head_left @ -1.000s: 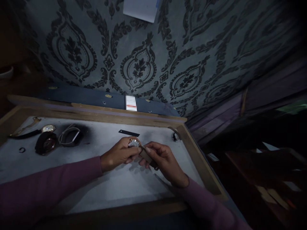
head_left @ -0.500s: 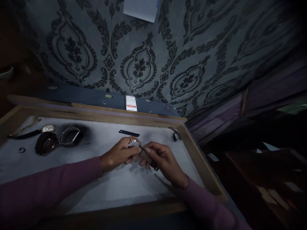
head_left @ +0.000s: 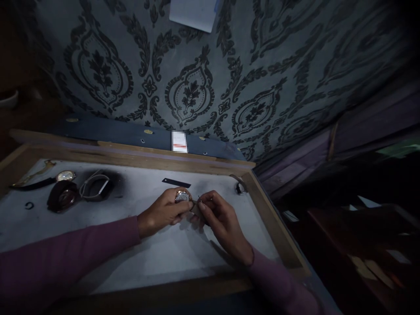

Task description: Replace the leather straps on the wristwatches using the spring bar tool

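My left hand [head_left: 166,208] is closed around a wristwatch [head_left: 182,196], its round, shiny metal-rimmed case turned up between thumb and fingers. From the case a brown-grey watch strap [head_left: 195,209] runs toward my right hand [head_left: 218,218]. The right thumb and fingers are pinched at that strap, and a thin dark bit pokes up at their tips; its kind is too small to tell. Most of the strap and its buckle end are hidden behind the right hand. Just beyond the hands, a flat black strip [head_left: 176,182] with a hole at one end lies on the white surface.
A wooden-rimmed tray [head_left: 170,162] surrounds the work. At its left lie a gold-faced watch [head_left: 65,176], a dark-strapped watch [head_left: 64,197], a looped band [head_left: 96,187] and a small black ring piece [head_left: 29,205]. Another watch [head_left: 240,188] sits by the right rim.
My right fingers have shifted up along the strap toward the watch case, and the strap's buckle end has gone out of sight. My left hand has stayed nearly still.
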Demonstrator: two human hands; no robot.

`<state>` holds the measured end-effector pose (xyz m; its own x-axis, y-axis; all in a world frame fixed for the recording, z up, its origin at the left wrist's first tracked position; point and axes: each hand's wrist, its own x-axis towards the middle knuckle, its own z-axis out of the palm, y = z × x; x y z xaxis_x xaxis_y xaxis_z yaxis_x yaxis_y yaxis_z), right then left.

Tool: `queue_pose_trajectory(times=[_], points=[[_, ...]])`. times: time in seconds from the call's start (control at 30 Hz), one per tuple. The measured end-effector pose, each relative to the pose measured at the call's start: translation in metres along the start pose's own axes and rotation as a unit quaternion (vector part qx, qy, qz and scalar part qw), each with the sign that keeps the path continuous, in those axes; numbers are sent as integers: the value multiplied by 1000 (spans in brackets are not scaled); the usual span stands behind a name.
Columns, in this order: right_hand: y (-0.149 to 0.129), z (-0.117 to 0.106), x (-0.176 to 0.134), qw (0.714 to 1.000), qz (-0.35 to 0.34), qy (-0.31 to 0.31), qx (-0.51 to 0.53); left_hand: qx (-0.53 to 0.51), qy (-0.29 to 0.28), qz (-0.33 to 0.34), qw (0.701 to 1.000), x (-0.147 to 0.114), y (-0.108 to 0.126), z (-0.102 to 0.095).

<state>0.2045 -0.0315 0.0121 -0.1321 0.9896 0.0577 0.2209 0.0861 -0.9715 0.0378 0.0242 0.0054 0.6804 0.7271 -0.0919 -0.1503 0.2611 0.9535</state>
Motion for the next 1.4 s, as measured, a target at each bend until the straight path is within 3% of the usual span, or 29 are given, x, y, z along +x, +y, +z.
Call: queue_pose_trajectory(times=[0.27, 0.57, 0.87, 1.0, 1.1, 1.2, 1.4], points=[[2, 2, 3, 1000, 0, 0, -16, -2, 11, -10, 1000, 0, -3, 1], [-8, 1, 11, 989, 101, -62, 85, 11, 3, 2, 1000, -1, -8, -1], [-2, -5, 17, 959, 184, -114, 180, 21, -30, 8, 999, -1, -7, 0], [-3, -3, 15, 970, 160, -109, 148, 25, -25, 3, 999, -1, -7, 0], [-6, -2, 11, 993, 89, -60, 45, 20, -11, -7, 1000, -1, -8, 0], [-6, -1, 8, 998, 28, -15, -52, 18, -2, -16, 1000, -2, -8, 0], [-2, -2, 3, 999, 36, -22, -34, 17, 11, -6, 1000, -1, -6, 0]])
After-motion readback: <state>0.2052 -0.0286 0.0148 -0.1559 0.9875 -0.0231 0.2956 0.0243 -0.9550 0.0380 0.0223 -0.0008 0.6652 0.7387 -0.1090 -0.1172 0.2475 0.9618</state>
